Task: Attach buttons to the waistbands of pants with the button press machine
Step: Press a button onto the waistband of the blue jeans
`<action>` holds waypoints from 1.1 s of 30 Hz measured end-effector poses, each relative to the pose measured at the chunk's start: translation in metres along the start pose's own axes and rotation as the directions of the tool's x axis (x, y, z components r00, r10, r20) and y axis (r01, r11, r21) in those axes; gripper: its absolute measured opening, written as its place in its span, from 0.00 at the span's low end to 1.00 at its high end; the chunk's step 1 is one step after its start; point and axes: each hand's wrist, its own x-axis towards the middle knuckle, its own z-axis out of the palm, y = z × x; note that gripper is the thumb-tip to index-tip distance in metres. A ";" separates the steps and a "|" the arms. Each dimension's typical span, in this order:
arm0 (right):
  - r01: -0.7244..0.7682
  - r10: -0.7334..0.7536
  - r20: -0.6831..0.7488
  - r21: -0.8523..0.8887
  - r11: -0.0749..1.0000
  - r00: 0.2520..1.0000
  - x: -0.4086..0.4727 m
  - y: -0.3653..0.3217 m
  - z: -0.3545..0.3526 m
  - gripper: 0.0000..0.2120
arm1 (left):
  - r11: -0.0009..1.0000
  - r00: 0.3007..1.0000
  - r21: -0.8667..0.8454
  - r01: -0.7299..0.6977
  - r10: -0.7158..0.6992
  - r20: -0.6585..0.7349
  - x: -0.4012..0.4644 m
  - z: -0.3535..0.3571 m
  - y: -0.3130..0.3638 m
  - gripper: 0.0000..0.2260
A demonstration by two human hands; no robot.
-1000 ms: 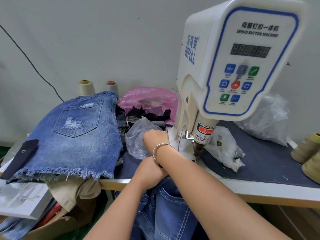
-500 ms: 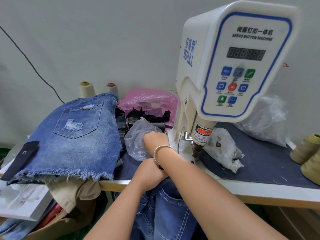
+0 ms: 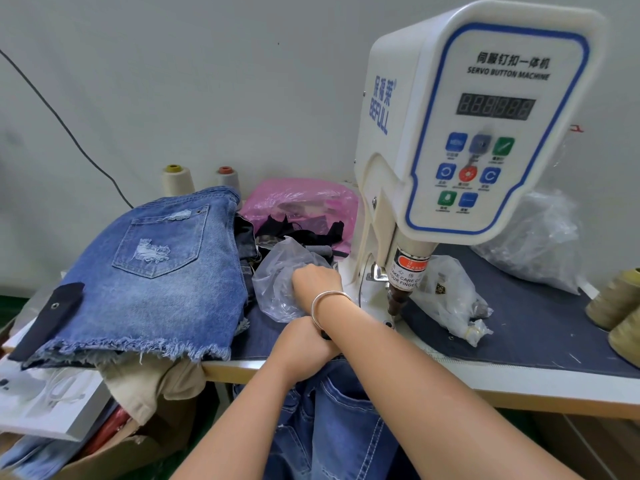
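The white servo button machine [image 3: 450,140] stands on the table, its press head [image 3: 398,296] pointing down over the dark mat. My right hand [image 3: 317,282], with a silver bangle on the wrist, reaches across into a clear plastic bag [image 3: 277,271] left of the press head. Its fingertips are buried in the bag. My left hand [image 3: 304,348] lies under the right forearm at the table edge, curled on the waistband of blue jeans [image 3: 332,420] that hang down in front of me. Its fingers are mostly hidden.
A stack of denim shorts [image 3: 156,271] fills the left of the table, with a pink bag [image 3: 301,199] of dark scraps behind it. More clear bags [image 3: 453,299] lie right of the press head. Thread cones [image 3: 616,303] stand at the right edge.
Only the view has shifted slightly. Both hands keep their places, the right one still in the clear bag.
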 end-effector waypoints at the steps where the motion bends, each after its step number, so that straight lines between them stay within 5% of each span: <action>1: 0.000 0.000 -0.003 0.000 1.000 1.000 -0.001 0.001 0.000 0.14 | 1.000 1.000 0.000 -0.004 0.004 -0.001 0.000 0.000 0.000 0.07; 6: -0.015 0.016 -0.020 0.052 0.999 1.000 -0.005 0.003 -0.002 0.16 | 1.000 1.000 0.013 -0.011 0.011 0.003 0.000 0.000 0.000 0.07; 10: -0.092 0.133 -0.109 0.317 0.944 0.985 -0.014 0.009 -0.002 0.09 | 0.994 0.999 0.103 -0.038 0.036 0.025 0.001 0.002 -0.001 0.10; 14: 0.015 0.243 -0.233 0.750 0.661 0.941 -0.041 0.009 -0.009 0.05 | 0.991 0.995 0.110 -0.082 0.076 0.058 -0.001 0.001 -0.002 0.11; 18: 0.219 0.248 -0.340 0.884 0.413 0.907 -0.087 0.005 -0.028 0.05 | 0.993 0.993 0.006 -0.114 0.114 0.016 -0.001 -0.001 -0.003 0.11; 25: 0.150 0.335 -0.159 0.987 0.053 0.929 -0.186 0.051 -0.016 0.14 | 0.985 0.987 0.070 -0.160 0.160 -0.006 -0.002 0.002 -0.002 0.12; 29: 0.102 0.494 -0.029 0.988 -0.120 0.869 -0.193 0.082 -0.009 0.08 | 0.986 0.989 0.082 -0.148 0.149 -0.008 -0.002 0.002 -0.001 0.12; 33: 0.060 0.517 -0.040 0.998 -0.021 0.855 -0.179 0.092 -0.012 0.04 | 0.986 0.989 0.081 -0.147 0.148 -0.003 -0.002 0.003 -0.001 0.12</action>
